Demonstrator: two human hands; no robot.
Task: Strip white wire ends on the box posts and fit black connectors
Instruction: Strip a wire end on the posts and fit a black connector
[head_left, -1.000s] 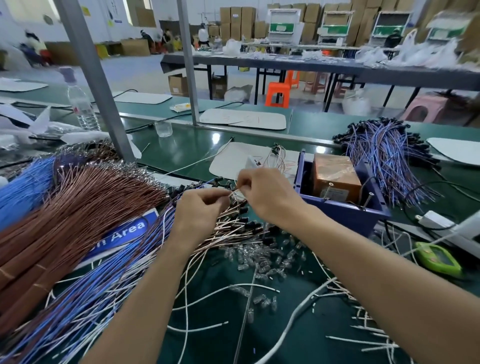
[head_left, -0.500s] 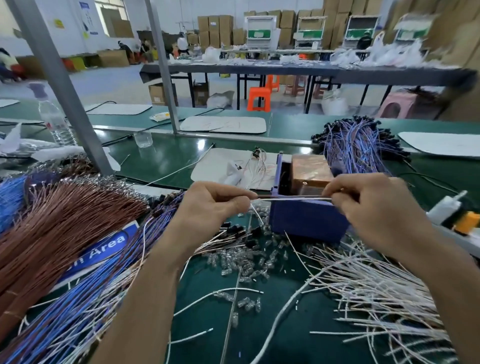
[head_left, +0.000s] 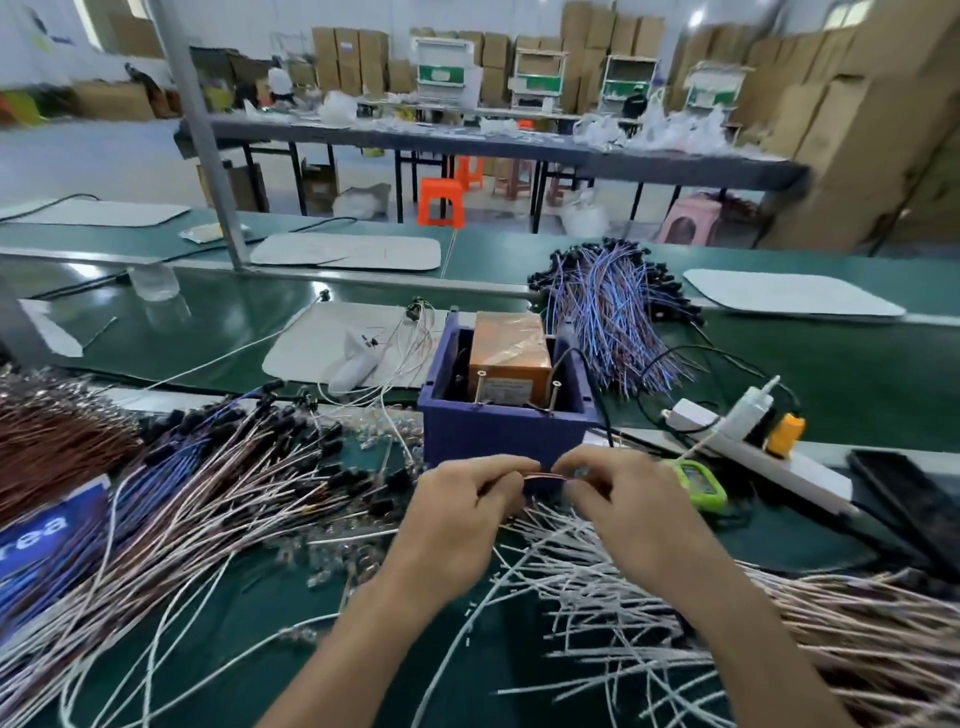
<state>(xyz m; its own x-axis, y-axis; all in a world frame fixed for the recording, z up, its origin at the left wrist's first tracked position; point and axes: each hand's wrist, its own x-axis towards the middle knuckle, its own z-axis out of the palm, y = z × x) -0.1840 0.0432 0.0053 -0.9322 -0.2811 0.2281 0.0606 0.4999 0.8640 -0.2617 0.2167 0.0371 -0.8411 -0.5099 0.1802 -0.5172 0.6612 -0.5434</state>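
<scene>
My left hand (head_left: 457, 514) and my right hand (head_left: 623, 499) meet just in front of the purple box (head_left: 498, 431), and both pinch a short thin wire (head_left: 543, 476) stretched between their fingertips. Two metal posts (head_left: 556, 395) stand up inside the box beside an orange block (head_left: 511, 348). Loose white wires (head_left: 597, 582) lie under and to the right of my hands. Wires fitted with black connectors (head_left: 291, 457) fan out on the left. Small clear parts (head_left: 332, 556) are scattered on the green mat.
A brown wire bundle (head_left: 57, 441) and blue wires (head_left: 31, 597) fill the left. A blue-purple wire bundle (head_left: 618, 317) lies behind the box. To the right sit a white power strip (head_left: 769, 457), a green device (head_left: 701, 483) and a white bottle (head_left: 753, 410). A grey post (head_left: 208, 156) rises at back left.
My hands have come close together and dropped lower, in front of the box; the wire span between them is now short. The view shifted right, showing more white wires.
</scene>
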